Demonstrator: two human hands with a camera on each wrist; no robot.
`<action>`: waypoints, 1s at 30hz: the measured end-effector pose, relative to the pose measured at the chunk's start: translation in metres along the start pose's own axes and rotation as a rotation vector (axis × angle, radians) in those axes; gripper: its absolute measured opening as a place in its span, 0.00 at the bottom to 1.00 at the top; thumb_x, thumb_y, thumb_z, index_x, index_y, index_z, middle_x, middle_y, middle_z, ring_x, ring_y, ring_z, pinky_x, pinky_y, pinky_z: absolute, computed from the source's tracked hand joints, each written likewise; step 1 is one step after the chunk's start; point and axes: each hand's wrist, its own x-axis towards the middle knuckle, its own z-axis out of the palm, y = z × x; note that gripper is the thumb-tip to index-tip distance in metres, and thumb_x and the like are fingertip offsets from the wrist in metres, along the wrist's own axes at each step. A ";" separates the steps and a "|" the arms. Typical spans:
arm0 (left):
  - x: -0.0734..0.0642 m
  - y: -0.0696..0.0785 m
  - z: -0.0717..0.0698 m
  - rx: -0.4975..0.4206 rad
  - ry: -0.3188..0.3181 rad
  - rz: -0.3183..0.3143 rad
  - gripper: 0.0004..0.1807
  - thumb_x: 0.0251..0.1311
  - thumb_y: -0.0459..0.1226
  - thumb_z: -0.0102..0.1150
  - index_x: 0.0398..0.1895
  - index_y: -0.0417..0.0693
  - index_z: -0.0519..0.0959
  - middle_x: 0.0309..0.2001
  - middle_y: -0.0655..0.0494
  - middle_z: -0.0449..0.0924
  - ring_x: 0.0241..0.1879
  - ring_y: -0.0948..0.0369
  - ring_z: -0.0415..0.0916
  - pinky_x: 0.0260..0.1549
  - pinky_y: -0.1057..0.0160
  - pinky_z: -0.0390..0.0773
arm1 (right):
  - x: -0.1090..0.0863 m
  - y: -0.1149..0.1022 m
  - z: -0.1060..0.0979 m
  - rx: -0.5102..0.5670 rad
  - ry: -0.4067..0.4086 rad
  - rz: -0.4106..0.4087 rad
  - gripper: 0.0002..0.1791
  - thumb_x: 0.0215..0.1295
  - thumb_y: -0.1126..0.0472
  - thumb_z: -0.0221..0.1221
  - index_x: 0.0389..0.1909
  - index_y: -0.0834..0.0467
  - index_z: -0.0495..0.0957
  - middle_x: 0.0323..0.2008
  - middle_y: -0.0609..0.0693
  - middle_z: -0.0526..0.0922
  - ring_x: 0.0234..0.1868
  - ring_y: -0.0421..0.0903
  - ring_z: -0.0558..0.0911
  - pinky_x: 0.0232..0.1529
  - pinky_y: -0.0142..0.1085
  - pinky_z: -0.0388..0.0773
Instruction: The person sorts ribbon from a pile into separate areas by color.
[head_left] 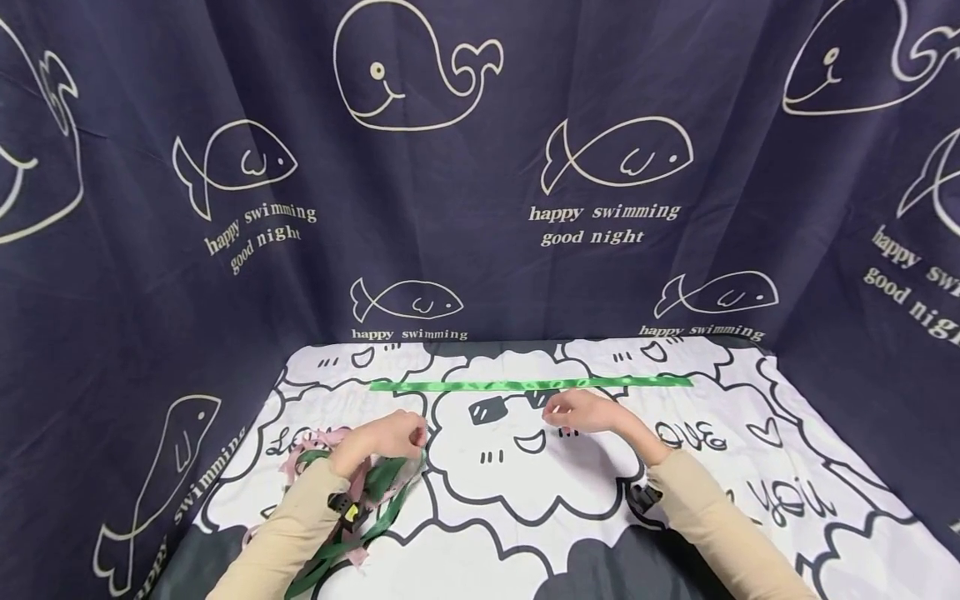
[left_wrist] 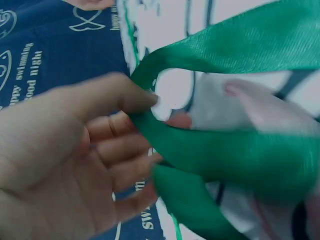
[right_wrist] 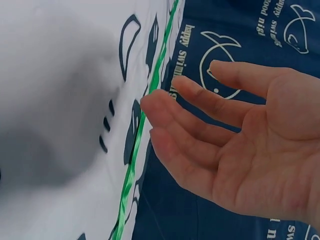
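Note:
My left hand (head_left: 385,434) pinches a dark green ribbon (left_wrist: 230,152) between thumb and finger, above a tangled pile of pink and green ribbons (head_left: 309,457). In the left wrist view the ribbon loops round at the fingertips and runs off to the right, partly blurred. My right hand (head_left: 588,411) hovers over the middle of the cloth with loosely bent fingers and holds nothing; the right wrist view shows this hand (right_wrist: 235,135) too. A bright green ribbon (head_left: 480,386) lies stretched straight from side to side, beyond both hands.
The table is covered by a white cloth (head_left: 450,567) printed with cloud faces and lettering. A dark blue curtain (head_left: 480,233) with whale and fish drawings hangs behind and along both sides. Each wrist carries a small black device (head_left: 643,497).

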 end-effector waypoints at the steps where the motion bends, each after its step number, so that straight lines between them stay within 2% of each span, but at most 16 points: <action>1: 0.001 0.001 -0.001 -0.024 -0.001 0.017 0.07 0.47 0.28 0.58 0.21 0.46 0.71 0.17 0.66 0.64 0.19 0.71 0.59 0.24 0.73 0.62 | 0.001 -0.002 0.000 0.009 -0.010 0.000 0.13 0.68 0.62 0.52 0.43 0.66 0.79 0.33 0.58 0.84 0.30 0.53 0.83 0.27 0.30 0.73; 6: 0.007 0.009 -0.004 -0.150 -0.042 0.075 0.11 0.50 0.28 0.56 0.21 0.47 0.64 0.16 0.67 0.59 0.17 0.72 0.61 0.22 0.74 0.60 | 0.005 -0.009 0.003 0.062 -0.061 -0.029 0.14 0.70 0.61 0.52 0.46 0.68 0.78 0.39 0.59 0.84 0.35 0.56 0.84 0.31 0.32 0.76; 10: 0.009 0.017 -0.006 -0.274 -0.114 0.096 0.08 0.52 0.27 0.53 0.24 0.44 0.65 0.17 0.65 0.61 0.18 0.69 0.63 0.22 0.74 0.63 | 0.009 -0.013 0.006 0.130 -0.141 -0.099 0.15 0.70 0.63 0.50 0.49 0.69 0.77 0.42 0.64 0.83 0.39 0.59 0.84 0.37 0.40 0.80; 12: 0.010 0.020 -0.006 -0.357 -0.158 0.109 0.07 0.51 0.25 0.52 0.26 0.41 0.66 0.19 0.64 0.63 0.19 0.67 0.65 0.22 0.72 0.66 | 0.011 -0.015 0.007 0.165 -0.186 -0.135 0.15 0.71 0.64 0.49 0.50 0.70 0.76 0.42 0.65 0.82 0.40 0.58 0.83 0.40 0.41 0.79; 16: 0.012 0.022 -0.007 -0.485 -0.235 0.138 0.08 0.51 0.23 0.58 0.30 0.37 0.68 0.22 0.62 0.67 0.22 0.66 0.64 0.26 0.72 0.68 | 0.015 -0.022 0.012 0.208 -0.238 -0.175 0.15 0.71 0.64 0.50 0.51 0.69 0.75 0.41 0.65 0.82 0.41 0.53 0.83 0.41 0.37 0.78; 18: 0.013 0.024 -0.008 -0.515 -0.254 0.151 0.09 0.51 0.25 0.62 0.32 0.36 0.71 0.23 0.62 0.67 0.23 0.67 0.62 0.28 0.72 0.66 | 0.017 -0.026 0.014 0.224 -0.247 -0.187 0.15 0.71 0.63 0.50 0.51 0.69 0.75 0.42 0.66 0.82 0.41 0.52 0.83 0.42 0.40 0.80; 21: 0.013 0.028 -0.011 -0.565 -0.271 0.162 0.10 0.54 0.30 0.65 0.35 0.35 0.74 0.25 0.63 0.71 0.24 0.67 0.62 0.29 0.72 0.67 | 0.020 -0.031 0.017 0.263 -0.259 -0.186 0.17 0.71 0.62 0.52 0.54 0.69 0.74 0.45 0.67 0.81 0.43 0.55 0.82 0.43 0.45 0.80; 25: 0.016 0.035 -0.013 -0.633 -0.274 0.189 0.10 0.61 0.33 0.61 0.38 0.33 0.75 0.27 0.63 0.75 0.24 0.68 0.68 0.29 0.71 0.71 | 0.023 -0.037 0.022 0.364 -0.283 -0.187 0.20 0.70 0.62 0.54 0.59 0.67 0.70 0.52 0.69 0.78 0.49 0.58 0.80 0.48 0.47 0.79; 30: 0.021 0.045 -0.016 -0.656 -0.229 0.243 0.10 0.64 0.31 0.57 0.44 0.33 0.74 0.29 0.62 0.77 0.23 0.69 0.70 0.24 0.71 0.71 | 0.029 -0.041 0.026 0.468 -0.297 -0.299 0.21 0.71 0.64 0.52 0.63 0.65 0.68 0.58 0.67 0.74 0.59 0.61 0.75 0.55 0.42 0.76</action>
